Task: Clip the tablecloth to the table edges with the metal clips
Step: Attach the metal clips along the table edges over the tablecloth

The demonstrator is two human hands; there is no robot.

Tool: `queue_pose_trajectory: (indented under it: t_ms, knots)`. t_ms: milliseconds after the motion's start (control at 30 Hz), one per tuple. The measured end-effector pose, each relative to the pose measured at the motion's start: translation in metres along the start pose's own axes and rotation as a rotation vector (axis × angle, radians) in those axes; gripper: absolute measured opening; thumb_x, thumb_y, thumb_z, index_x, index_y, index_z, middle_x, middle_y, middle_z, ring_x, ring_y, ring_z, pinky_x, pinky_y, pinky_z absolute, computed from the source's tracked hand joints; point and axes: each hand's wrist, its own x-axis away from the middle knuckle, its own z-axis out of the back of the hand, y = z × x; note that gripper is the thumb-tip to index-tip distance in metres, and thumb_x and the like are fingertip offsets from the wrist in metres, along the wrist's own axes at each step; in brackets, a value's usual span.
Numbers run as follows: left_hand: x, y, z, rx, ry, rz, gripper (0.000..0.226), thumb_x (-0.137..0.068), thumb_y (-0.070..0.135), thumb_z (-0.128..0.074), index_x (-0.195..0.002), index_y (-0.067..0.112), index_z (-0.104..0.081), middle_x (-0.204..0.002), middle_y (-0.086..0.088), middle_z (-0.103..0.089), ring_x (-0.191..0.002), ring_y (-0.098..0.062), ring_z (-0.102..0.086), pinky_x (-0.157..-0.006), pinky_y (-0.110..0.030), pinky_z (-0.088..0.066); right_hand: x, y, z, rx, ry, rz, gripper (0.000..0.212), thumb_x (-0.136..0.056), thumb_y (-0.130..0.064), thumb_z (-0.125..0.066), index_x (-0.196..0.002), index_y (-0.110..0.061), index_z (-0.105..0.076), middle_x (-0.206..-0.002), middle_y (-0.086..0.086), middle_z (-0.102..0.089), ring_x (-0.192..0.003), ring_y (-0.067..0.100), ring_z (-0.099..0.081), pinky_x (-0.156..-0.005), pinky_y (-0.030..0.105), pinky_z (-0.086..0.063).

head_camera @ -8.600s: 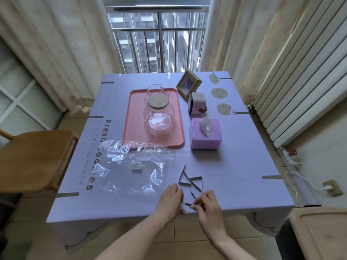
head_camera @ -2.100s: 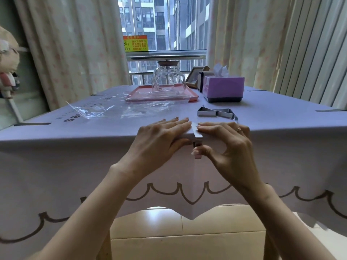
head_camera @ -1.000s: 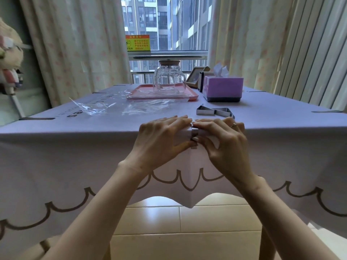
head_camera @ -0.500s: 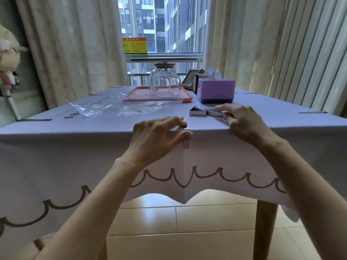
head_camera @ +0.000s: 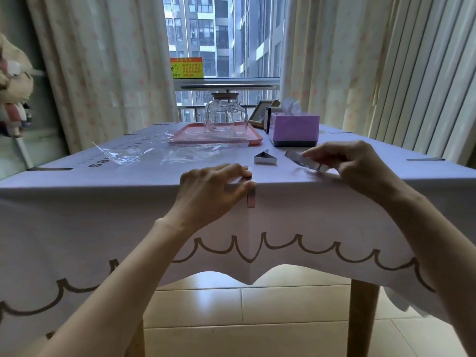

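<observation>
Head view on my feed. A smooth lilac tablecloth (head_camera: 334, 217) with a brown scalloped hem is draped over a wooden-legged table (head_camera: 363, 318). A shiny flat steel strip clip (head_camera: 251, 199) sits over the near edge and hangs down the front. A loose triangular metal clip (head_camera: 265, 158) lies on top, near and behind it. A crinkled clear plastic bag (head_camera: 134, 155) lies to the left. Further back are a pink tray (head_camera: 189, 130) carrying a glass teapot (head_camera: 222, 115) and a purple tissue box (head_camera: 295, 130) (picture frame beside it, partly hidden). Pale floral curtains (head_camera: 103, 60) flank the window; glossy cream floor tiles (head_camera: 283, 305) below. The left hand (head_camera: 213, 191) has fingers on the tabletop and thumb on the front, pinching the strip clip at the edge. The right hand (head_camera: 353, 163) hovers low over the cloth, fingertips pinching a third clip (head_camera: 304, 161), which is tilted.
</observation>
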Motion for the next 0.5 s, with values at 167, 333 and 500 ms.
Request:
queue_pose_trajectory:
  t_ms: [167, 333, 500]
  knots:
    - [-0.006, 0.003, 0.0, -0.067, -0.034, -0.003, 0.054, -0.081, 0.069, -0.029, -0.098, 0.03, -0.063, -0.101, 0.009, -0.068, -0.076, -0.015, -0.062, -0.061, -0.025, -0.041, 0.012, 0.015, 0.013, 0.066, -0.034, -0.04, 0.027, -0.081, 0.009, -0.062, -0.102, -0.005, -0.07, -0.097, 0.008, -0.067, -0.089, 0.016, -0.065, -0.085, 0.011, -0.049]
    - [-0.018, 0.028, -0.009, -0.2, -0.079, -0.059, 0.042, -0.093, 0.051, -0.036, -0.1, 0.022, -0.066, -0.098, -0.001, -0.06, -0.09, -0.02, -0.056, -0.062, -0.027, -0.039, 0.017, 0.027, 0.013, 0.138, -0.022, -0.043, 0.015, -0.085, -0.012, -0.066, -0.098, -0.008, -0.072, -0.099, 0.001, -0.064, -0.093, 0.019, -0.06, -0.087, 0.031, -0.049]
    - [-0.036, 0.068, -0.041, -0.213, -0.03, -0.269, 0.039, -0.09, 0.033, -0.038, -0.085, 0.013, -0.071, -0.089, -0.004, -0.064, -0.084, -0.023, -0.057, -0.069, -0.032, -0.044, 0.017, 0.032, 0.009, 0.148, -0.037, -0.087, 0.015, -0.09, -0.021, -0.059, -0.101, -0.017, -0.069, -0.089, -0.008, -0.061, -0.093, 0.018, -0.057, -0.084, 0.03, -0.043]
